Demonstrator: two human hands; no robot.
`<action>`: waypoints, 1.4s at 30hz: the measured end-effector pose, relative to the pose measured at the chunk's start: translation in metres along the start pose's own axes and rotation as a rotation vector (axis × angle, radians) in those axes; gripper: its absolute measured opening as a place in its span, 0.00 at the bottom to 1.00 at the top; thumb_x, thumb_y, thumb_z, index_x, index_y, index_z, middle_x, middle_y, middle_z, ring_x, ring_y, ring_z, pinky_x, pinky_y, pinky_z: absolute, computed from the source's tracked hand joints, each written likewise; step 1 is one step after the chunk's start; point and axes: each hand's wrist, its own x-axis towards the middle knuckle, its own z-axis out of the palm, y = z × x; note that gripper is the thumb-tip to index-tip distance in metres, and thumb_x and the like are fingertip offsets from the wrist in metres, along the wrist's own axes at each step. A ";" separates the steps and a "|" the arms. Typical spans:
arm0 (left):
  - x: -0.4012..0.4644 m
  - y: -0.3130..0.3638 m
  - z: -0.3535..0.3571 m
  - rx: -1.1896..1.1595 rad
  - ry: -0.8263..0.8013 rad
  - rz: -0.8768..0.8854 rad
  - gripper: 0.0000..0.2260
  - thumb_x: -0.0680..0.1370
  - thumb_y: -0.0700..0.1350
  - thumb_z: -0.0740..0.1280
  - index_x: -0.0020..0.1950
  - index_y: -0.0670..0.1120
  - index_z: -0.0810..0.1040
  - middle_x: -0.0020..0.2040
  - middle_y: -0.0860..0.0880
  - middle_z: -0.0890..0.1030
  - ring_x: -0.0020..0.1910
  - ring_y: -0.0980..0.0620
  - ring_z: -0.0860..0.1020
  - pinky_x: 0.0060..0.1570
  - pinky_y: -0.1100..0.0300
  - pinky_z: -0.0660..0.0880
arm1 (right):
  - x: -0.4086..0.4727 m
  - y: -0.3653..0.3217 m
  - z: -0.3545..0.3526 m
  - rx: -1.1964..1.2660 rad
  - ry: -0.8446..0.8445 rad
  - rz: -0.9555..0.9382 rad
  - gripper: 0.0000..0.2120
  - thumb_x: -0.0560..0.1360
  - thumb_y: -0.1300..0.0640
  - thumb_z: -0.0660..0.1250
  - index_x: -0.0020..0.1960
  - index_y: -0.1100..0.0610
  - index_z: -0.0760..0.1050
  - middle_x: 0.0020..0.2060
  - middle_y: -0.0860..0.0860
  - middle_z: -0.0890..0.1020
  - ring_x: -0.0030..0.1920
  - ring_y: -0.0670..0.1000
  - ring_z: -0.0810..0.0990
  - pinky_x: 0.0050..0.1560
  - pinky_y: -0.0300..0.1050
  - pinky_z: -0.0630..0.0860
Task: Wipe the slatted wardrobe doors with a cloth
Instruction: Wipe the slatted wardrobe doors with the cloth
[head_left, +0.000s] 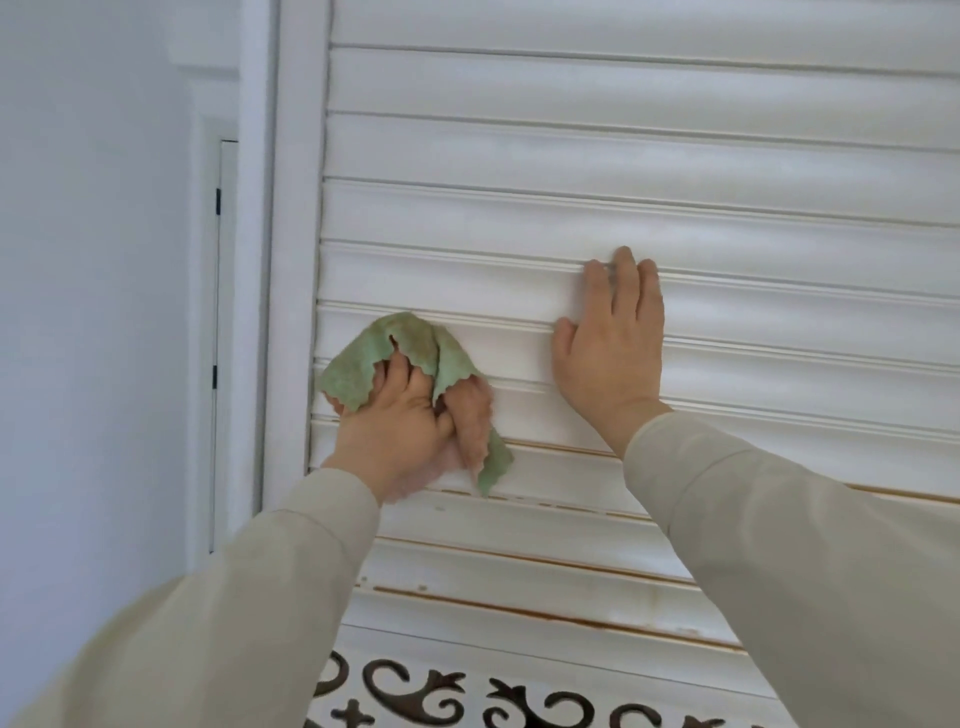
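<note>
I am looking at the white slatted wardrobe door (597, 156) filling most of the view, with a pale wall (93, 260) lying to its left. My right hand (610, 353) is resting flat on the slats, fingers (626, 283) straight and holding nothing. My left hand (400, 431) is gripping the green cloth (363, 358), fingers curled into it, pressing it against the slats near the door's left frame (296, 260). Dark scrollwork (441, 696) is showing below the slats.
</note>
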 end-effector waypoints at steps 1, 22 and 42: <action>0.000 -0.011 -0.003 -0.002 -0.002 -0.025 0.32 0.80 0.61 0.55 0.80 0.51 0.50 0.78 0.46 0.52 0.75 0.45 0.51 0.76 0.42 0.48 | -0.001 -0.014 0.005 -0.005 -0.027 -0.010 0.33 0.76 0.47 0.56 0.76 0.64 0.60 0.76 0.64 0.58 0.76 0.69 0.53 0.74 0.64 0.55; -0.020 -0.014 -0.009 0.129 -0.067 0.306 0.35 0.75 0.62 0.61 0.80 0.53 0.57 0.79 0.52 0.57 0.77 0.45 0.58 0.70 0.38 0.61 | -0.012 -0.048 0.021 -0.134 -0.339 0.082 0.43 0.78 0.30 0.44 0.78 0.56 0.30 0.75 0.58 0.28 0.74 0.63 0.27 0.75 0.64 0.34; -0.083 -0.040 -0.005 0.006 0.043 -0.128 0.26 0.70 0.53 0.56 0.60 0.37 0.74 0.61 0.39 0.74 0.58 0.39 0.73 0.63 0.47 0.71 | -0.030 -0.045 0.018 -0.146 -0.388 0.084 0.42 0.78 0.31 0.43 0.78 0.55 0.30 0.76 0.55 0.29 0.76 0.61 0.28 0.75 0.65 0.37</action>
